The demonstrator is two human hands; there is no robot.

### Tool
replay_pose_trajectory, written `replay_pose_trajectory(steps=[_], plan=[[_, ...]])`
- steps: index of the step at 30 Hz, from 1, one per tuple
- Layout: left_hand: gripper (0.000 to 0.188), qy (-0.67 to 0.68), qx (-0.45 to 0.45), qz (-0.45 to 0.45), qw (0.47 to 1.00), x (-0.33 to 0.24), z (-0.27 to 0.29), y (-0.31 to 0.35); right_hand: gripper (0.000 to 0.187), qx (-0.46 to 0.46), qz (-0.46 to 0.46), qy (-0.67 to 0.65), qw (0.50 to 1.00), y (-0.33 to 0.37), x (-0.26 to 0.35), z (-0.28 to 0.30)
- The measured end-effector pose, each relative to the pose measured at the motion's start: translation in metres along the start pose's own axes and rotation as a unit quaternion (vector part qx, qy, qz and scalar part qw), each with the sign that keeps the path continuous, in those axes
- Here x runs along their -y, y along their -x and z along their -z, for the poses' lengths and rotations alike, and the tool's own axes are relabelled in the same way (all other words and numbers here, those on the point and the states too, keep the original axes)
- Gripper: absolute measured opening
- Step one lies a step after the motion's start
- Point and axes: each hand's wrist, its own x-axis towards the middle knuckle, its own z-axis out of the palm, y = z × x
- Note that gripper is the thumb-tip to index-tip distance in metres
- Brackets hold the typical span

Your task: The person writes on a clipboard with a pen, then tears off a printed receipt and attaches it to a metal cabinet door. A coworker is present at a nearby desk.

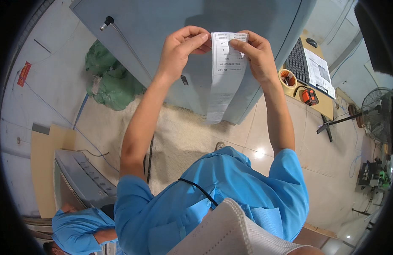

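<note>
A long white strip of printed labels (223, 80) hangs in front of a large grey-blue cabinet-like panel (247, 17). My right hand (259, 53) pinches the strip's upper right part, the thumb on its printed face and the fingers behind. At the top left edge, my left hand (184, 47) is closed, thumb and fingertips together right beside the paper. Whether those fingertips grip anything is too small to tell. The strip's lower end dangles free, slightly curved. Printing covers the upper part, and its lower part looks paler.
To the right, a desk carries a keyboard (296, 61), a mouse (311, 42), a clipboard with papers (319, 70), a tape roll (287, 79) and an orange-black device (309, 97). A fan (374, 106) stands beyond. Left are green sacks (115, 85) and a co-worker in blue (79, 227).
</note>
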Motion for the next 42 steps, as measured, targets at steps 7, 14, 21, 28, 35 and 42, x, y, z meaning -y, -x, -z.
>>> replay_pose_trajectory(steps=[7,14,21,28,35,42], plan=[[0.020,-0.059,0.042,0.061,0.996,0.016,-0.015,-0.043,0.018,0.032,-0.006,0.063,0.997,-0.023,-0.010,0.054],[0.017,-0.087,0.069,0.072,0.991,-0.001,-0.018,-0.052,0.018,0.043,-0.006,0.067,0.997,-0.026,0.008,0.056],[0.017,-0.004,0.086,0.073,0.994,0.008,-0.009,-0.061,0.018,0.044,-0.003,0.071,0.997,-0.030,0.003,0.053],[0.016,-0.025,0.098,0.085,0.991,0.018,0.000,-0.064,0.016,0.042,-0.026,0.095,0.994,-0.036,-0.001,0.051],[0.022,0.123,0.153,0.119,0.973,0.046,-0.007,-0.072,0.018,0.049,-0.015,0.086,0.995,-0.042,-0.010,0.060],[0.024,0.217,0.169,0.188,0.943,0.072,-0.026,-0.070,0.033,-0.033,0.172,0.180,0.968,-0.035,-0.028,0.053]])
